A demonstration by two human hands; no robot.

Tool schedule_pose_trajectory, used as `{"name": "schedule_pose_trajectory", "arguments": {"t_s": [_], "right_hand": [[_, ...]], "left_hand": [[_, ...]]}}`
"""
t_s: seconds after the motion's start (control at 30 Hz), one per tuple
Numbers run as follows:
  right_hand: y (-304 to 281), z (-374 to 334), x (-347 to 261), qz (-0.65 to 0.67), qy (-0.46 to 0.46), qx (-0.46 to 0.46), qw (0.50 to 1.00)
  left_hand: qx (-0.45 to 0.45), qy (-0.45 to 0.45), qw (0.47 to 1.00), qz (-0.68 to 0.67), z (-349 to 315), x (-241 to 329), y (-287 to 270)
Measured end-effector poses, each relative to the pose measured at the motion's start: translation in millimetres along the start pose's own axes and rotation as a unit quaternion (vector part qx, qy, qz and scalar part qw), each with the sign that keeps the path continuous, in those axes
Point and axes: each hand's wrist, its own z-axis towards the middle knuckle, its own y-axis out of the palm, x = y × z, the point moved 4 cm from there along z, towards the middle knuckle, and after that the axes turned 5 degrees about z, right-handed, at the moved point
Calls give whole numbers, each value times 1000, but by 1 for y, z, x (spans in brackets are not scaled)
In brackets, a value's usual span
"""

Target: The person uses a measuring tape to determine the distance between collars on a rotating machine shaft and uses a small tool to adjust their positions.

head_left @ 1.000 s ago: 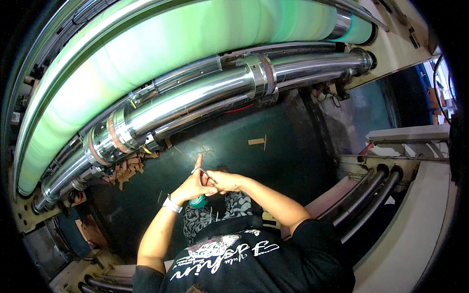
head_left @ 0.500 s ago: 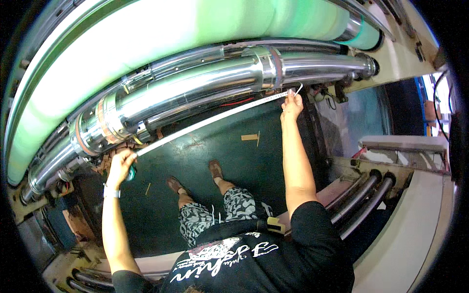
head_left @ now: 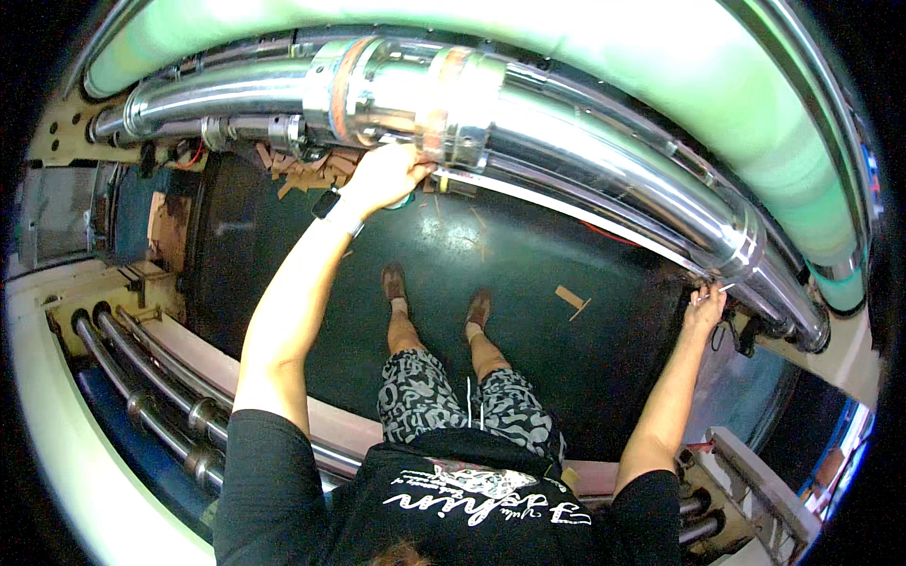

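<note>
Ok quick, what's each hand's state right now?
Left hand: closed, holding the teal tape measure case.
Right hand: closed, pinching the white tape blade near its end.

Dark green floor (head_left: pixel 538 349), shiny in places

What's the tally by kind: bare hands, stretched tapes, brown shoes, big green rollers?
Bare hands, left hand and right hand: 2
Stretched white tape: 1
Brown shoes: 2
Big green roller: 1
Total: 6
</note>
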Motion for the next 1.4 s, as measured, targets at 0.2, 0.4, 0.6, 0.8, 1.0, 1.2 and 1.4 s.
{"name": "schedule_pose_trajectory", "arguments": {"t_s": [0.2,0.4,0.6,0.8,1.0,1.2,1.4], "right_hand": [[-14,-8,20,26,123,35,991],[28,-29,50,38,288,29,956],[22,-29,58,87,246,33,965],[7,-19,70,92,220,36,971],[11,-24,87,90,203,20,975],[15,-18,83,110,168,54,978],[14,-12,79,84,158,57,982]], "left_hand": [[-116,-22,992,-52,15,0,5],[-72,41,993,-79,20,-14,15],[-110,43,992,-49,25,-11,19],[-13,98,994,-39,18,-2,13],[18,63,997,40,6,1,8],[9,82,994,69,10,1,13],[21,85,994,72,15,8,17]]}}
